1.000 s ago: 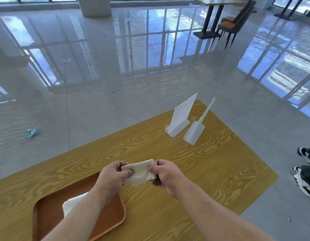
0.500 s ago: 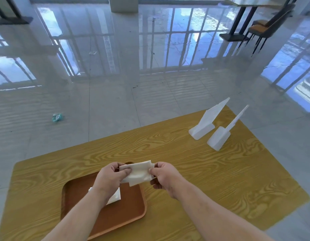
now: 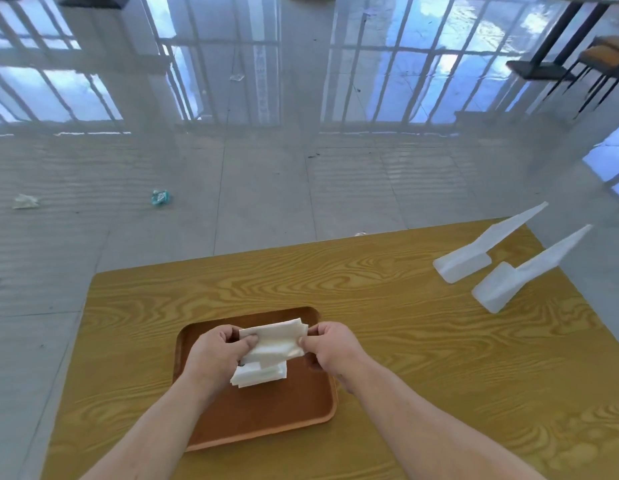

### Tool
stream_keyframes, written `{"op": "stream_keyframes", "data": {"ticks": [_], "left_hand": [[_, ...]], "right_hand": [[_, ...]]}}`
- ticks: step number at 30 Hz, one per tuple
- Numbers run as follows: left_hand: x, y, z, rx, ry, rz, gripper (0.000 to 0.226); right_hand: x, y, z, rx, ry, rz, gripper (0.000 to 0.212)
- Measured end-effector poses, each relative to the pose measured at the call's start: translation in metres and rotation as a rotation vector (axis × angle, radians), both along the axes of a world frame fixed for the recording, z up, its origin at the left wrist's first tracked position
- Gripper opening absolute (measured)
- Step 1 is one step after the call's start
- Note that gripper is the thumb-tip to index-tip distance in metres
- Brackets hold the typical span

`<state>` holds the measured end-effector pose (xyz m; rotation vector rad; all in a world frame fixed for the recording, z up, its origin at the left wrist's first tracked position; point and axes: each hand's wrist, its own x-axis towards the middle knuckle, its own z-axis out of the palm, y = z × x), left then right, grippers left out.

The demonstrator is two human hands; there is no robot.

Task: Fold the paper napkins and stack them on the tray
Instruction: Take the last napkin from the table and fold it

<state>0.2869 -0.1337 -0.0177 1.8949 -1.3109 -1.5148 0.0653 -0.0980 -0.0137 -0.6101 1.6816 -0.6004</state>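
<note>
A folded white paper napkin (image 3: 273, 342) hangs between both hands above the brown tray (image 3: 266, 417). My left hand (image 3: 218, 351) pinches its left end and my right hand (image 3: 330, 344) pinches its right end. Just below it, a small stack of folded napkins (image 3: 263, 374) lies on the tray, partly hidden by the held napkin and my left hand. The tray rests on the yellow wood-grain table (image 3: 405, 341).
Two white plastic napkin holders (image 3: 464, 261) (image 3: 502, 289) stand at the table's far right. Shiny tiled floor lies beyond the table, with scraps of litter (image 3: 161, 197) on it. A dark table and chair (image 3: 578, 57) stand far right.
The view has swung left, so the tray now sits centred under my hands. Both hands carried the folded napkin over the tray, above the stack.
</note>
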Motion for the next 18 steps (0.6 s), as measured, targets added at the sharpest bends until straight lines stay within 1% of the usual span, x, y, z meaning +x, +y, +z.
{"op": "stream_keyframes", "data": {"ticks": [4,9,14,18], "left_hand": [[0.017,-0.001,-0.014,0.02,-0.015,0.018,0.014],[0.031,0.0,-0.029,0.023,-0.099,-0.007,0.018],[0.038,0.002,-0.04,0.024,-0.243,-0.072,0.028],[0.041,0.002,-0.047,0.024,-0.29,-0.124,0.032]], "right_hand": [[0.014,-0.004,-0.009,0.029,0.056,0.07,0.013],[0.028,-0.005,-0.023,0.048,0.138,0.198,0.009],[0.036,-0.004,-0.034,0.067,0.257,0.309,0.016],[0.039,-0.005,-0.038,0.062,0.356,0.379,0.025]]}}
